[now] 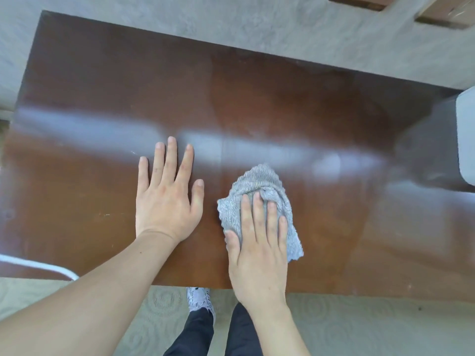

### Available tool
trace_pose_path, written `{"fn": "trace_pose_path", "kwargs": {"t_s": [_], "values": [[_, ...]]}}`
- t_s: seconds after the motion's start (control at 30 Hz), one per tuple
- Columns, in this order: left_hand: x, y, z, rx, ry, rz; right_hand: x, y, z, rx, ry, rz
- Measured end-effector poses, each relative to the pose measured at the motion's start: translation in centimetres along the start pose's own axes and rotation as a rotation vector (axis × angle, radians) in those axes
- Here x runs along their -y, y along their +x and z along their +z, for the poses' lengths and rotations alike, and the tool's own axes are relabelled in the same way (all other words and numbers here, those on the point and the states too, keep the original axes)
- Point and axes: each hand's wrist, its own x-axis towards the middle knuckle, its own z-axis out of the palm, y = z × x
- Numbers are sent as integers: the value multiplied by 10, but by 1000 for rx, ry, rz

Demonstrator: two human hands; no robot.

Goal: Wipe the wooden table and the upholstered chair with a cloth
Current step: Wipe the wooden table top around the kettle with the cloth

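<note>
A dark brown wooden table [102,98] with a glossy top fills most of the view. A crumpled grey cloth [259,183] lies on it near the front edge, right of centre. My right hand [259,242] presses flat on the cloth, fingers spread over its near half. My left hand [167,199] rests palm down on the bare wood just left of the cloth, fingers apart and holding nothing. No upholstered chair shows in this view.
A white object [466,134] stands at the table's right edge. A white cable [38,265] crosses the front left corner. Beyond the table is a grey wall. Below the front edge are patterned carpet, my dark trousers and a shoe [199,299].
</note>
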Motion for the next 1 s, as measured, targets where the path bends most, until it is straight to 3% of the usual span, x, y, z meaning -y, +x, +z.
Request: {"fn": "trace_pose_path", "kwargs": {"t_s": [0.1, 0.27, 0.4, 0.5, 0.67, 0.83, 1.0], "values": [[0, -1, 1, 2, 5, -2, -19, 22, -8, -1, -20, 20], [1, 0, 4, -14, -8, -6, -72, 140, -39, -103, -31, 229], [1, -1, 4, -24, -17, -3, -104, 209, -62, -93, 21, 317], [1, -2, 3, -18, -13, -8, -98, 192, -55, -114, 1, 326], [-3, -4, -2, -2, -57, -24, -64, 79, -26, -155, 7, 333], [-6, -7, -9, -4, -98, -10, -50, -25, -5, -53, 9, 241], [-1, -8, -7, -34, -153, 54, -89, 48, -28, -50, 19, 218]]}}
